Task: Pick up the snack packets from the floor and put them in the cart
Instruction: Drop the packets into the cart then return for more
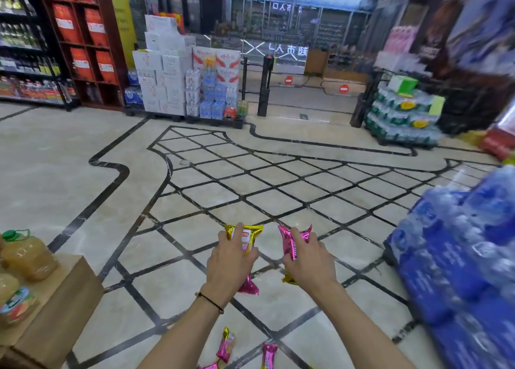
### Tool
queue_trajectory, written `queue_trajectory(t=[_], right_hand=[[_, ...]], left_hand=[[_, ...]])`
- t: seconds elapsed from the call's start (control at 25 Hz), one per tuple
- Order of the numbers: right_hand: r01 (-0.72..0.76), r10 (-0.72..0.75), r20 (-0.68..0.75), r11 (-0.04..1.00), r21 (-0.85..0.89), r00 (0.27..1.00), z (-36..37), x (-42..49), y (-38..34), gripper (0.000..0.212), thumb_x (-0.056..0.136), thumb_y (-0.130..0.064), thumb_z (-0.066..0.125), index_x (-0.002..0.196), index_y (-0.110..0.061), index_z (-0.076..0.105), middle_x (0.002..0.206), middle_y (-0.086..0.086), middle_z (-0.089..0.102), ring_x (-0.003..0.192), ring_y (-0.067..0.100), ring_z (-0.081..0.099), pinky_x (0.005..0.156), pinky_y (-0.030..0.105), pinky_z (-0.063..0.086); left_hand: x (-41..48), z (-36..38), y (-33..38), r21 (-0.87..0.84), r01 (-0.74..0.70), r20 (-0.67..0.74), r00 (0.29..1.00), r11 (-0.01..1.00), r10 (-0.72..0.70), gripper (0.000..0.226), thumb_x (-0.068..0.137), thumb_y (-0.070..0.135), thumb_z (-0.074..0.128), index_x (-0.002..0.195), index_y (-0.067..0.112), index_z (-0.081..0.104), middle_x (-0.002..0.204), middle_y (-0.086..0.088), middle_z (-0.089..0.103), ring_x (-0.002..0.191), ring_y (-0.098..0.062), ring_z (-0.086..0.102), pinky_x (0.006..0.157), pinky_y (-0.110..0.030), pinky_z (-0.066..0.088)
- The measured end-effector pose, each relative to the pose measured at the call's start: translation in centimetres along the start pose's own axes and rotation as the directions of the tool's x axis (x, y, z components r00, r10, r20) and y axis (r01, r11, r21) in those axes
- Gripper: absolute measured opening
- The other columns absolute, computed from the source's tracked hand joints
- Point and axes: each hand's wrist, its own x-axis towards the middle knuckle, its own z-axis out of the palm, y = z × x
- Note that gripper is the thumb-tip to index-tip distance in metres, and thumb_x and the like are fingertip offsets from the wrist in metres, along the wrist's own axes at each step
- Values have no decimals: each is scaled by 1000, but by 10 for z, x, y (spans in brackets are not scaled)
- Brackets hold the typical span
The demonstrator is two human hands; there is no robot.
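Head view

- Left hand (231, 260): fingers curled round a gold foil snack packet (246, 236), held upright above the floor; a pink foil packet end (249, 286) sticks out below the same palm
- Right hand (309, 263): fingers curled round a pink foil snack packet (291, 244), also off the floor; a gold packet end (289, 278) shows under that palm
- The two hands are side by side, not touching
- Cream marble floor with black inlay lines (83, 173): a small pink-and-gold packet (226, 345) and a small pink packet (269, 354) lie on it between the forearms
- Left wrist: thin black cord bracelet (211, 302)
- Far left: brown cardboard box (61, 299) bearing a green-capped amber juice bottle (28, 254)
- Far right: blue shrink-wrapped water bottle packs (459, 257), blurred
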Motion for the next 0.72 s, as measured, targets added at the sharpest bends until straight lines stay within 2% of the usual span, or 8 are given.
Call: queue_trajectory(t=[0.2, 0.4, 0.52, 0.72], right_hand=[[-190, 187, -49, 980, -53, 981, -26, -49, 33, 62, 90, -48, 51, 146, -33, 27, 132, 13, 52, 108, 32, 57, 80, 41, 52], [-405, 396, -115, 912, -66, 911, -51, -125, 81, 60, 92, -48, 52, 144, -34, 28, 128, 12, 52, 109, 33, 57, 80, 42, 52], [-543, 531, -144, 838, -55, 835, -67, -186, 116, 64, 91, -48, 54, 146, -35, 25, 125, 11, 51, 106, 33, 58, 78, 40, 51], [-732, 709, -229, 681, -26, 667, -92, -307, 162, 55, 91, -46, 49, 140, -30, 32, 121, 12, 52, 105, 37, 57, 76, 42, 49]], left_hand=[[-20, 8, 40, -89, -179, 89, 978, 980, 187, 63, 91, 54, 54, 146, 37, 30, 122, -6, 43, 100, -35, 59, 77, -40, 49], [-69, 37, 93, -143, -342, 209, 907, 929, 366, 64, 92, 53, 53, 148, 33, 29, 121, -5, 43, 100, -32, 59, 75, -37, 45], [-108, 56, 134, -182, -424, 291, 839, 887, 460, 64, 92, 53, 54, 148, 33, 29, 124, -6, 42, 102, -33, 59, 79, -39, 48], [-198, 81, 197, -267, -587, 373, 669, 765, 643, 63, 89, 49, 56, 145, 35, 33, 126, -7, 44, 104, -35, 59, 80, -40, 46]])
